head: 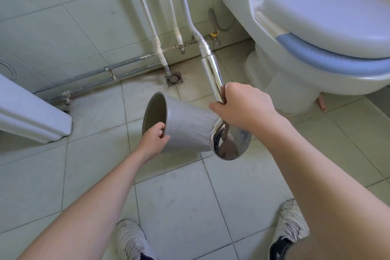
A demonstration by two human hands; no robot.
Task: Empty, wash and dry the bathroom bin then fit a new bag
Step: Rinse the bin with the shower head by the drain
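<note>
A grey bathroom bin (185,124) is held tipped on its side above the tiled floor, its open mouth facing left and away. My left hand (155,139) grips the bin's rim, thumb outside and fingers inside. My right hand (242,105) grips the chrome handle of a shower head (230,141), whose round head points left at the bin's outer wall. Fine streaks of water spray across the bin's side. The bin's inside looks bare, with no bag.
A floor drain (174,78) lies just beyond the bin by the wall pipes (160,48). The shower hose (183,0) runs up the wall. A toilet (320,38) with its lid down stands at right, a white fixture (31,116) at left. My shoes (130,238) are below.
</note>
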